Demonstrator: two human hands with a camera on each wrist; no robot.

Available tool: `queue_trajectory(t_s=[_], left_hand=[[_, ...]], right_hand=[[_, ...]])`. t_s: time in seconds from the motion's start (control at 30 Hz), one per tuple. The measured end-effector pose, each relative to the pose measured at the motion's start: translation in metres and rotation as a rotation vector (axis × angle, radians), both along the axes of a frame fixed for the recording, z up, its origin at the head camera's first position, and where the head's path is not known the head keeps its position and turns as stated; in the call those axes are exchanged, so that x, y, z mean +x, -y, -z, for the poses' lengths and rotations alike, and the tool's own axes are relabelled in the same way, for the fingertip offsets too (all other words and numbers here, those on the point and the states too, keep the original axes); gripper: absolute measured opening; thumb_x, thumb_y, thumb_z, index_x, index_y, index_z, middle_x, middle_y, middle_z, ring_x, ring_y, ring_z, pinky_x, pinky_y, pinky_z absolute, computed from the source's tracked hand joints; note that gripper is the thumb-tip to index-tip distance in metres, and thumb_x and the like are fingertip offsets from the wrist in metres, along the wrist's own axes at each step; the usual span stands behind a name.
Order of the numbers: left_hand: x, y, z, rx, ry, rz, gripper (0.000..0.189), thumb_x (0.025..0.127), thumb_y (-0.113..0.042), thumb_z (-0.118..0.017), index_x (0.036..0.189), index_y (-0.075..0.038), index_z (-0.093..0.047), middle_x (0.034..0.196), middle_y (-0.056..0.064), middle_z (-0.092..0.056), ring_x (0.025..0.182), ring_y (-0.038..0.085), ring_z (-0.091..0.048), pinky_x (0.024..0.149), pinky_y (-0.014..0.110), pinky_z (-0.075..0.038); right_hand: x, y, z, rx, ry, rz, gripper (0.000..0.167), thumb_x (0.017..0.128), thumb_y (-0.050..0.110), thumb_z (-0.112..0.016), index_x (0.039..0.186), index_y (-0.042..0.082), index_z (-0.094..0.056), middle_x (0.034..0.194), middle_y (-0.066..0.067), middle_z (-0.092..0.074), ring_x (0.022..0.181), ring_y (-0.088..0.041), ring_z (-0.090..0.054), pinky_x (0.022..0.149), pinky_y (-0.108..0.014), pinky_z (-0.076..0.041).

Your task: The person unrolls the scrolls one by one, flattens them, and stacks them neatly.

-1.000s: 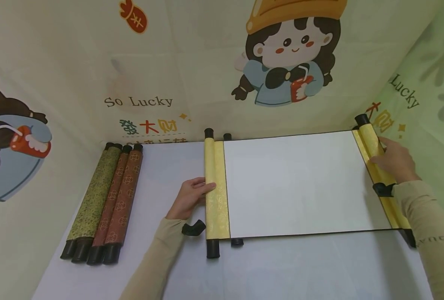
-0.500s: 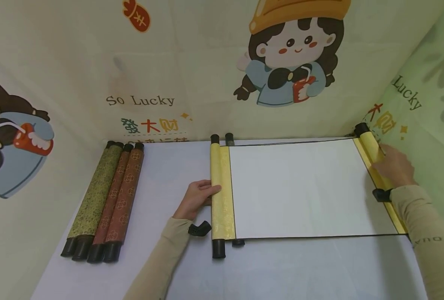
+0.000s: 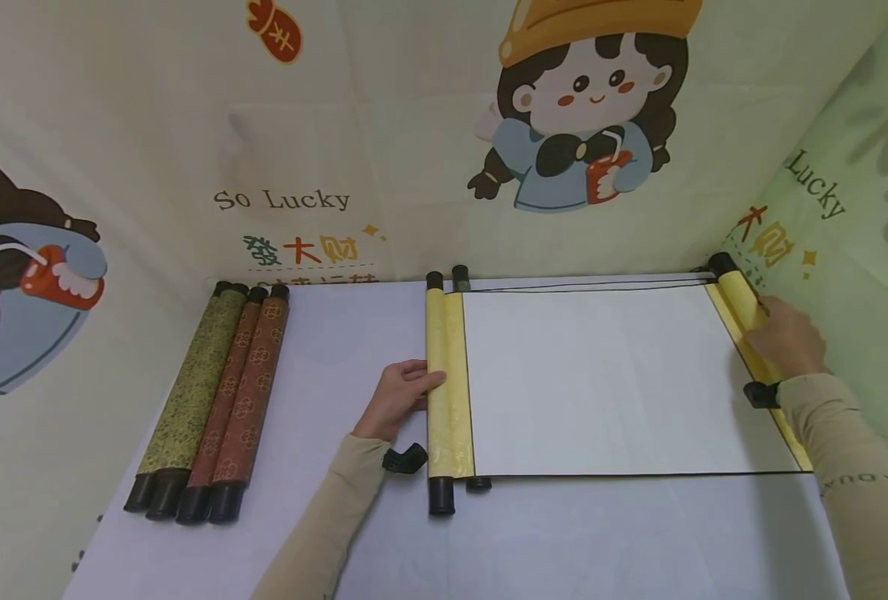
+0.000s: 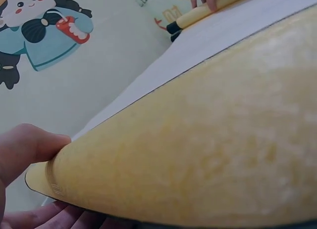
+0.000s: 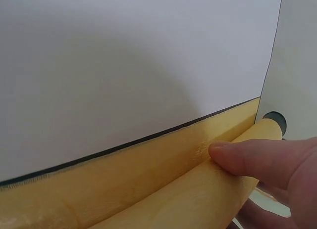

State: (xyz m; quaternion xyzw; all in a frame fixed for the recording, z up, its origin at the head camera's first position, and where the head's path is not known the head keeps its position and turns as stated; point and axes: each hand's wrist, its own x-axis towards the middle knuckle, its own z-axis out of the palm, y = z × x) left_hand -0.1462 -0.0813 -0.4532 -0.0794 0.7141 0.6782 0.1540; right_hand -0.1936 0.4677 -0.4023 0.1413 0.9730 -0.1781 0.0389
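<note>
A scroll (image 3: 601, 375) lies stretched across the head view, with blank white paper, thin black edging and yellow patterned ends. My left hand (image 3: 394, 400) pinches its left yellow roll (image 3: 438, 433), thumb on top and fingers beneath, as the left wrist view shows. Black caps stick out at both ends of that roll. At the far right my right hand (image 3: 789, 337) grips the other yellow roll (image 3: 740, 304). In the right wrist view the right thumb (image 5: 237, 157) presses along this roll (image 5: 198, 194); the other fingers are mostly hidden behind it.
Several rolled scrolls lie side by side at the left, green patterned ones (image 3: 192, 392) and reddish ones (image 3: 252, 400), all black-capped. A cartoon-printed cloth wall (image 3: 413, 125) stands close behind the pale tabletop (image 3: 601, 542). Another black cap (image 3: 460, 277) shows behind the left roll.
The left roll has shifted slightly right with my left hand. The right roll and my right hand have come a little nearer, and a second black line now shows behind the paper's far edge.
</note>
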Motion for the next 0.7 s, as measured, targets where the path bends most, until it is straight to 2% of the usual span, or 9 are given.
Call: queue_trajectory(t_s=[0.13,0.37,0.6,0.7], left_hand=[[0.002,-0.001,-0.001,-0.034,-0.006,-0.013,0.055,0.088,-0.021,-0.075,0.133,0.004,-0.056,0.116,0.018,-0.070,0.092,0.021,-0.072,0.074,0.032,-0.060],[0.005,-0.004,-0.002,-0.093,-0.036,-0.052,0.058,0.084,-0.024,-0.080,0.131,0.003,-0.059,0.114,0.017,-0.071,0.090,0.021,-0.072,0.072,0.032,-0.060],[0.007,-0.003,-0.003,-0.263,-0.146,-0.080,0.044,0.083,-0.022,-0.081,0.120,-0.002,-0.068,0.104,0.014,-0.074,0.080,0.017,-0.071,0.066,0.030,-0.060],[0.008,-0.002,-0.005,-0.289,-0.181,-0.090,0.036,0.083,-0.019,-0.080,0.115,-0.004,-0.071,0.102,0.013,-0.074,0.078,0.016,-0.070,0.066,0.030,-0.059]], right_hand=[[-0.001,0.000,0.004,0.014,-0.003,0.000,0.071,0.086,0.007,-0.056,0.147,-0.013,-0.026,0.132,-0.046,-0.038,0.081,-0.044,-0.048,0.060,-0.048,-0.042],[0.000,0.006,0.009,0.052,-0.025,0.001,0.063,0.085,0.007,-0.059,0.138,-0.018,-0.036,0.129,-0.045,-0.042,0.097,-0.054,-0.050,0.072,-0.062,-0.044],[0.000,0.007,0.022,0.079,-0.118,0.046,0.052,0.084,0.006,-0.070,0.126,-0.017,-0.048,0.121,-0.042,-0.051,0.098,-0.054,-0.053,0.070,-0.059,-0.046],[0.000,0.006,0.025,0.086,-0.170,0.054,0.048,0.085,0.006,-0.070,0.122,-0.017,-0.051,0.116,-0.040,-0.054,0.096,-0.053,-0.054,0.067,-0.058,-0.047]])
